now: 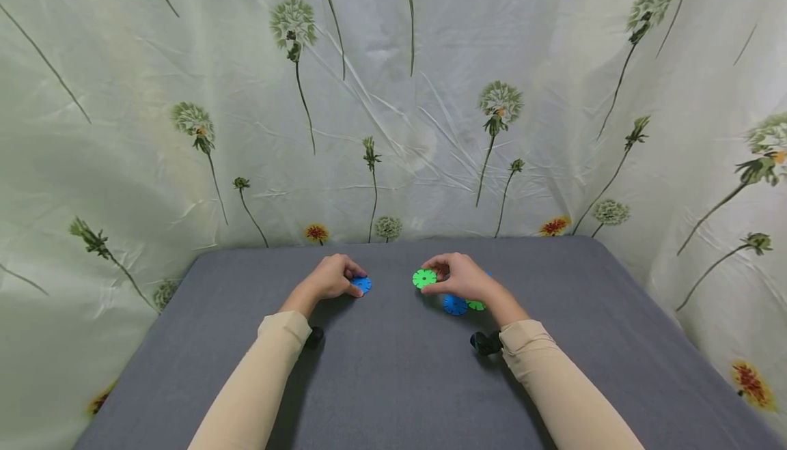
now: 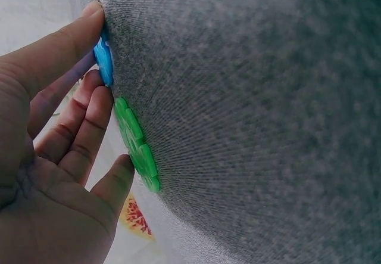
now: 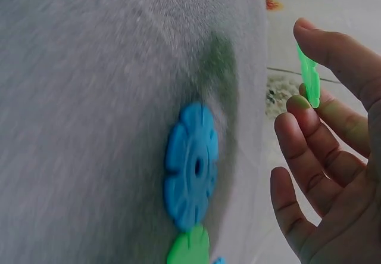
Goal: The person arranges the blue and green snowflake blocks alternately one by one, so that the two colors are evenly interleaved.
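My left hand (image 1: pixel 332 277) pinches the edge of a blue notched plastic building disc (image 1: pixel 363 285) between thumb and fingers, low over the table. Beneath that hand, in the left wrist view, a green notched disc (image 2: pixel 136 142) lies flat near the little finger; the head view hides it. Raised above the cloth, my right hand (image 1: pixel 464 279) holds another green notched disc (image 1: pixel 424 278) by its edge, its remaining fingers spread loosely. Below the right hand, a blue disc (image 3: pixel 181 180) rests on the table against a further green disc (image 3: pixel 190 249).
A grey cloth covers the table (image 1: pixel 393 382). Part of another blue piece (image 1: pixel 488 274) peeks out behind the right hand. A pale curtain (image 1: pixel 418 108) printed with dandelions hangs behind the table and along its sides. Dark wrist devices (image 1: pixel 486 343) sit under both forearms.
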`<action>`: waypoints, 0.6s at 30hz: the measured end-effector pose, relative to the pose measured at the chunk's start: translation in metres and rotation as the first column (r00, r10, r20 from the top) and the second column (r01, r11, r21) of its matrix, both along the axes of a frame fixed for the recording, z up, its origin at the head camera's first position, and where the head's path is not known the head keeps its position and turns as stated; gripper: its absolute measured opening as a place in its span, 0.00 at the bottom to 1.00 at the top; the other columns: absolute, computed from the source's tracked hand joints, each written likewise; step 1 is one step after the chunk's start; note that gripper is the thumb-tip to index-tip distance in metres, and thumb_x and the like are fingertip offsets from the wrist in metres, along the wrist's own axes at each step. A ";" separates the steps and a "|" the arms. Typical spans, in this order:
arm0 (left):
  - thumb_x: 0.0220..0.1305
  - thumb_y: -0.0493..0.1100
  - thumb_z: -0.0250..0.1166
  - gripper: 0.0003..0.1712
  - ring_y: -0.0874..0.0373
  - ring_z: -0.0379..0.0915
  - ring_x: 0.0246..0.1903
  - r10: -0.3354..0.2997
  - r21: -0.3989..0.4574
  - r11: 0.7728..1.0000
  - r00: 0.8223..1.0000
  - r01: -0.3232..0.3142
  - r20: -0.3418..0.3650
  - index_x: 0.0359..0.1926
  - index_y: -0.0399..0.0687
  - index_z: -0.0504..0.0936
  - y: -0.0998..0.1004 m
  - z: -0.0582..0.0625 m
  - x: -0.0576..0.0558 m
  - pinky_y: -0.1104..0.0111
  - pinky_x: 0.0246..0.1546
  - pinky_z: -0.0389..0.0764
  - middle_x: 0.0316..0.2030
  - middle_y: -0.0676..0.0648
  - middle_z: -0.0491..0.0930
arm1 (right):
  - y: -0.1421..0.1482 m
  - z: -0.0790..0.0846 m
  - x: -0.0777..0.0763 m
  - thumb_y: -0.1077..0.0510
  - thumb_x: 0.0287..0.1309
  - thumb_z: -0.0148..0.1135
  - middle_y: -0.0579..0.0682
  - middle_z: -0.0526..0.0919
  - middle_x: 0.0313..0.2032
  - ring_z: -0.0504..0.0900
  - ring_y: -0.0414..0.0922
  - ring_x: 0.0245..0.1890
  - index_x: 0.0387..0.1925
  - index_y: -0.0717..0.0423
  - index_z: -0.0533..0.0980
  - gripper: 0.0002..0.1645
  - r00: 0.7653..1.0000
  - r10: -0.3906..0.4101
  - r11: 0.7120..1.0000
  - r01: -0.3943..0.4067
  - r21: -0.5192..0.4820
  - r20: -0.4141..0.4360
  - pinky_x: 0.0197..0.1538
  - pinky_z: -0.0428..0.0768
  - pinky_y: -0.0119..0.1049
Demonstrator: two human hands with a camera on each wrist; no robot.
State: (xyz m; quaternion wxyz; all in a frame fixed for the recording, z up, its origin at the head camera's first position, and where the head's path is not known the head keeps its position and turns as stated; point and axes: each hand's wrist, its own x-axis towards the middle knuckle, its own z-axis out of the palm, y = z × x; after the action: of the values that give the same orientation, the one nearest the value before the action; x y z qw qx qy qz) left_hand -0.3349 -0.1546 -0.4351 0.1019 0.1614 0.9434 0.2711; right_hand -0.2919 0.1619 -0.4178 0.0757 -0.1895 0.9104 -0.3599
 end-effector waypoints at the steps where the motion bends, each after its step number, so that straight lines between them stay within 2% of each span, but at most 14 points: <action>1: 0.60 0.43 0.83 0.22 0.45 0.83 0.60 0.001 0.002 1.000 1.000 -0.001 0.001 0.56 0.50 0.93 0.000 0.000 0.000 0.50 0.63 0.82 0.57 0.42 0.88 | -0.003 0.000 -0.002 0.51 0.62 0.80 0.50 0.87 0.44 0.82 0.42 0.43 0.60 0.56 0.85 0.27 1.000 0.001 1.000 -0.001 -0.001 0.007 0.51 0.83 0.42; 10: 0.60 0.43 0.83 0.22 0.45 0.83 0.59 0.010 0.003 1.000 1.000 -0.010 0.001 0.55 0.50 0.93 0.002 0.001 0.001 0.50 0.63 0.83 0.56 0.42 0.88 | -0.030 -0.008 -0.017 0.51 0.62 0.80 0.51 0.88 0.46 0.83 0.42 0.43 0.60 0.57 0.85 0.27 0.999 0.033 0.999 -0.034 0.015 0.018 0.49 0.84 0.39; 18: 0.59 0.43 0.83 0.22 0.47 0.83 0.58 0.012 0.002 1.000 1.000 -0.012 -0.010 0.55 0.50 0.93 0.001 0.000 0.000 0.50 0.62 0.83 0.55 0.43 0.88 | -0.045 -0.015 -0.027 0.49 0.63 0.80 0.52 0.90 0.50 0.86 0.44 0.48 0.60 0.56 0.86 0.28 0.999 0.040 0.998 -0.042 0.049 0.030 0.52 0.86 0.39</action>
State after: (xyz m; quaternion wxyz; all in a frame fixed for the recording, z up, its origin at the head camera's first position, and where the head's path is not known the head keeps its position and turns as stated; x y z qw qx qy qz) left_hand -0.3348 -0.1536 -0.4349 0.0956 0.1574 0.9446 0.2717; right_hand -0.3193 0.1165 -0.4330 0.1009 -0.2009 0.9138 -0.3382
